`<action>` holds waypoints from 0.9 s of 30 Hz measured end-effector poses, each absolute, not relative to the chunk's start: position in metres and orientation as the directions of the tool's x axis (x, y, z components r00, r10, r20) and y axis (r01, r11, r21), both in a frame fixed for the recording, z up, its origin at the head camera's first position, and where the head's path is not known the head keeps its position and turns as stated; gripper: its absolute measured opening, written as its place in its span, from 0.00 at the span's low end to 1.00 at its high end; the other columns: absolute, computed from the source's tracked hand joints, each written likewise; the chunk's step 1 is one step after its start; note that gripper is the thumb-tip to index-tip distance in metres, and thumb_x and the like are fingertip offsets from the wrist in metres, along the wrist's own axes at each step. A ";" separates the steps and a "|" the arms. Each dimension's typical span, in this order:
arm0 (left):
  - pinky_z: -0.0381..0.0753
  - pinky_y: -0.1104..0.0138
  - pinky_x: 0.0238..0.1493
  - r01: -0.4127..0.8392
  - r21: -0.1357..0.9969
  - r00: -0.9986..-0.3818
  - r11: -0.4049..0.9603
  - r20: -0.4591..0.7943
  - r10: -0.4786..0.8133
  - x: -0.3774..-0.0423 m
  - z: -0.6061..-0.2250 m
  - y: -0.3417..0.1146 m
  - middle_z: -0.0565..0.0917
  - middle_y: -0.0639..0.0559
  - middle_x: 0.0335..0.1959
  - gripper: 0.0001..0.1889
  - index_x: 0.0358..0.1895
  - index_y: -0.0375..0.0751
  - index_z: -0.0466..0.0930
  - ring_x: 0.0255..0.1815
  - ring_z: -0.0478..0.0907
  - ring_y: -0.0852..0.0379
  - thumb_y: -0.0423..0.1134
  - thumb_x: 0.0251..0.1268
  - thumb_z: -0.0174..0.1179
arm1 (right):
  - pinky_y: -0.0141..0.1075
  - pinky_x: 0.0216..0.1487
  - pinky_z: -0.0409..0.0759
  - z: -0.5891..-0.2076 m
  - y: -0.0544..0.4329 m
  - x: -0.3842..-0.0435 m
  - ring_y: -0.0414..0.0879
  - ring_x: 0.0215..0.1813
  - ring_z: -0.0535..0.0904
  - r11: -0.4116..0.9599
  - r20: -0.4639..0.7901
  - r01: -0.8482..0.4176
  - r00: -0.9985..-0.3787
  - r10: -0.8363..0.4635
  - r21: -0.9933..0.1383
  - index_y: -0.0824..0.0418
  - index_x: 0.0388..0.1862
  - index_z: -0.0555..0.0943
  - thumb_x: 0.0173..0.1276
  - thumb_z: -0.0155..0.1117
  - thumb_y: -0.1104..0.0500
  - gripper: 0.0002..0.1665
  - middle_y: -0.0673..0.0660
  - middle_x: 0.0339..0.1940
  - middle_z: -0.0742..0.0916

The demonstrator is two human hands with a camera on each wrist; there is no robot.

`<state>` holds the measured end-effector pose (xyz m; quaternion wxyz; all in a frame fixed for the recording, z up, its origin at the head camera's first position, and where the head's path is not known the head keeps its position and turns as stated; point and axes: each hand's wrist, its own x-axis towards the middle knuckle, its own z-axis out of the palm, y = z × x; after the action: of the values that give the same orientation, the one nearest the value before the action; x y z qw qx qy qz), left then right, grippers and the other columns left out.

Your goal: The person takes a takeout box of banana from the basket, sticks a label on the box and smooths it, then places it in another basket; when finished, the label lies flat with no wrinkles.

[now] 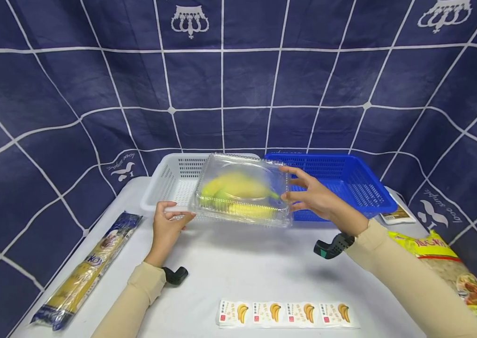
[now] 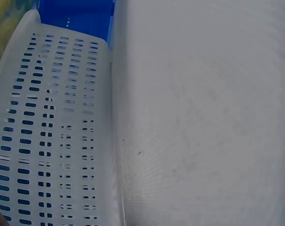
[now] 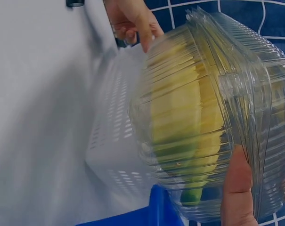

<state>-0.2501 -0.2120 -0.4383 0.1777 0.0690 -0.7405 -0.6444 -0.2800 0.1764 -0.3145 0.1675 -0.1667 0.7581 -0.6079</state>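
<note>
The right hand (image 1: 316, 199) grips the right edge of a clear plastic container (image 1: 263, 173), its fingers spread along the edge and its thumb pressed against the plastic in the right wrist view. The container is raised and tilted, above the near side of a white basket (image 1: 164, 180) and reaching across to the left part of a blue basket (image 1: 367, 188). Inside it lie yellow bananas (image 1: 238, 188) with greenish ends.

The left hand (image 1: 167, 230) is at the container's near left corner, beside the near rim of the white basket. Its index finger and thumb are parted, the other fingers bent; whether they touch the container or the rim, I cannot tell.

The two baskets stand side by side at the far edge of the white tabletop (image 1: 238, 267). A strip of banana labels (image 1: 289, 314) lies at the near side. A long packet (image 1: 90, 272) lies on the left, a yellow bag (image 1: 449, 270) on the right, with a smaller packet (image 1: 397, 214) beside the blue basket. A dark blue checked cloth (image 1: 242, 80) hangs behind.
</note>
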 end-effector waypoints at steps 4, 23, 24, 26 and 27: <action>0.83 0.68 0.25 0.128 0.978 -0.922 0.167 0.179 -0.344 -0.250 -0.439 -0.212 0.88 0.55 0.32 0.33 0.64 0.33 0.65 0.21 0.83 0.53 0.27 0.63 0.76 | 0.41 0.53 0.89 -0.319 0.190 -0.270 0.51 0.56 0.85 0.216 -0.057 -0.048 -0.889 -0.455 -0.975 0.54 0.91 0.53 0.76 0.68 0.67 0.52 0.76 0.87 0.51; 0.82 0.68 0.25 0.134 0.976 -0.926 0.173 0.185 -0.328 -0.251 -0.440 -0.212 0.88 0.61 0.32 0.35 0.65 0.33 0.64 0.21 0.83 0.55 0.31 0.64 0.78 | 0.44 0.46 0.90 -0.341 0.240 -0.214 0.47 0.49 0.89 0.177 -0.004 -0.099 -0.862 -0.506 -0.979 0.50 0.89 0.60 0.72 0.72 0.68 0.51 0.80 0.84 0.52; 0.82 0.68 0.25 0.132 0.976 -0.926 0.171 0.184 -0.330 -0.251 -0.440 -0.212 0.88 0.61 0.32 0.35 0.65 0.33 0.64 0.21 0.83 0.55 0.30 0.64 0.78 | 0.44 0.46 0.90 -0.343 0.242 -0.211 0.47 0.48 0.89 0.169 0.000 -0.102 -0.858 -0.513 -0.980 0.47 0.88 0.62 0.72 0.72 0.68 0.50 0.80 0.84 0.52; 0.82 0.68 0.25 0.129 0.978 -0.926 0.167 0.179 -0.333 -0.251 -0.439 -0.212 0.88 0.61 0.31 0.34 0.65 0.33 0.64 0.21 0.83 0.55 0.30 0.64 0.78 | 0.45 0.45 0.91 -0.348 0.246 -0.206 0.48 0.47 0.89 0.158 0.013 -0.113 -0.850 -0.527 -0.981 0.42 0.85 0.66 0.71 0.71 0.70 0.49 0.81 0.83 0.53; 0.82 0.68 0.25 0.127 0.978 -0.926 0.167 0.177 -0.334 -0.251 -0.439 -0.211 0.88 0.61 0.31 0.34 0.65 0.33 0.64 0.21 0.83 0.56 0.30 0.64 0.78 | 0.45 0.45 0.91 -0.350 0.248 -0.204 0.48 0.46 0.89 0.154 0.019 -0.119 -0.845 -0.534 -0.981 0.40 0.84 0.68 0.71 0.70 0.70 0.49 0.82 0.83 0.52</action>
<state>-0.2506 -0.2113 -0.4390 0.1796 0.0696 -0.7424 -0.6417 -0.2039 0.2475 -0.3498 0.1696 -0.2204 0.7405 -0.6119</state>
